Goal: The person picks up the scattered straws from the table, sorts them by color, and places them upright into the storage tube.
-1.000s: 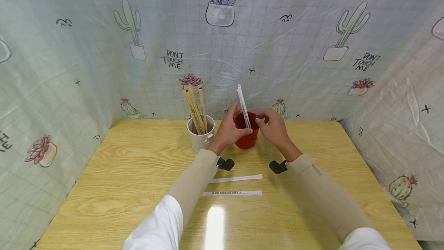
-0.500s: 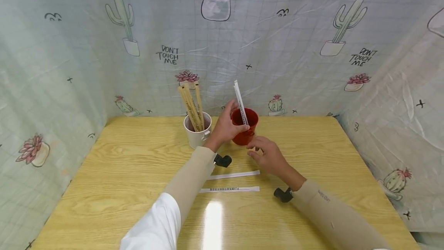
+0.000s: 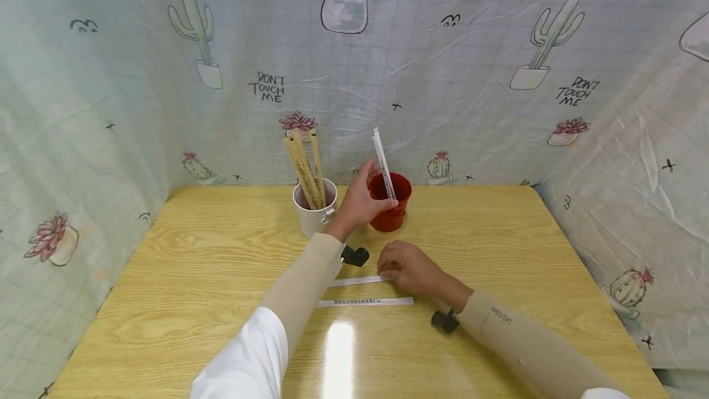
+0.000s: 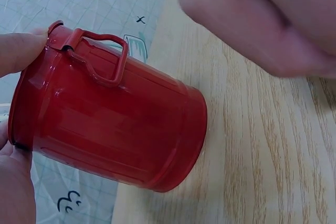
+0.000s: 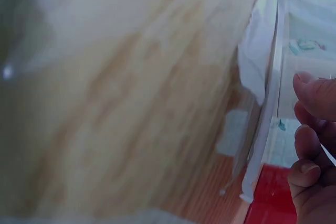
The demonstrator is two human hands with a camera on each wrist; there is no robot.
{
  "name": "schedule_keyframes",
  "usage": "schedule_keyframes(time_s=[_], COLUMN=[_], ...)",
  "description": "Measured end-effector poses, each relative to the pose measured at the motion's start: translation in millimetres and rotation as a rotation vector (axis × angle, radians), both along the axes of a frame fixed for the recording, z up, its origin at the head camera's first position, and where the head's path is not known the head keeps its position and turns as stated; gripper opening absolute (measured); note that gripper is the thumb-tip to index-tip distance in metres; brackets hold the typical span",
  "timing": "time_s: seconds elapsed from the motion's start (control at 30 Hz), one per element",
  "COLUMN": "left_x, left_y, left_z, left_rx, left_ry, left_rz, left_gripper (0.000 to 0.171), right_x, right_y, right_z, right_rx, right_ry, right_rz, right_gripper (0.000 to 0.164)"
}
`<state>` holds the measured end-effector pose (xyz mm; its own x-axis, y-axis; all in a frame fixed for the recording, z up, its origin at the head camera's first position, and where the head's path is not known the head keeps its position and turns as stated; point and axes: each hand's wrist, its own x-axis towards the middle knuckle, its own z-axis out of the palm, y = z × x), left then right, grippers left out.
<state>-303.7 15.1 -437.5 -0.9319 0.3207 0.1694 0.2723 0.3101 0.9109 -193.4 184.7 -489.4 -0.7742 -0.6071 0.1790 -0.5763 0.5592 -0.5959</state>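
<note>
My left hand (image 3: 360, 201) grips the small red bucket (image 3: 390, 221) by its rim, thumb on the near side. The left wrist view shows the red bucket (image 4: 115, 114) with its wire handle folded down. Slim white paper-wrapped straws (image 3: 383, 162) lean upright inside it. Two more lie on the table: the farther wrapped straw (image 3: 357, 281) and the nearer wrapped straw (image 3: 365, 302), which bears printing. My right hand (image 3: 411, 268) is over the right end of the farther one, fingers loosely bent. In the right wrist view its fingertips (image 5: 307, 135) are beside a straw, not round it.
A white bucket (image 3: 314, 225) holding several tan paper-wrapped straws (image 3: 306, 171) stands left of the red one. Behind the wooden table (image 3: 221, 282) hangs a cactus-print cloth (image 3: 476, 109), also along both sides.
My right hand has left the red bucket's rim and come down toward me to the farther straw on the table. My left hand keeps holding the bucket.
</note>
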Motion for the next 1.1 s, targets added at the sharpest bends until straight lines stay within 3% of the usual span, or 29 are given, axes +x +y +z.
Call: schedule_keyframes(time_s=[0.2,0.53,0.83,1.1], left_x=[0.8,1.3,2.1,2.5], left_y=[0.6,0.0,0.1,-0.2], left_z=[0.3,1.3,2.5,2.7], left_rx=[-0.012,-0.008,-0.016,-0.013], left_ry=[-0.002,-0.009,-0.009,-0.013], left_rz=[0.005,-0.002,-0.004,-0.011], left_gripper=[0.103,0.103,0.101,0.100], right_x=[0.8,-0.5,-1.1,-1.1], right_y=[-5.0,-12.2,-12.8,-13.6], right_z=[-1.7,-1.6,0.1,-1.0], right_rx=[0.042,0.089,0.155,0.315], right_ry=[-0.024,0.012,-0.025,-0.022], right_rz=[0.042,0.063,0.069,0.088], right_gripper=[0.011,0.014,0.016,0.013])
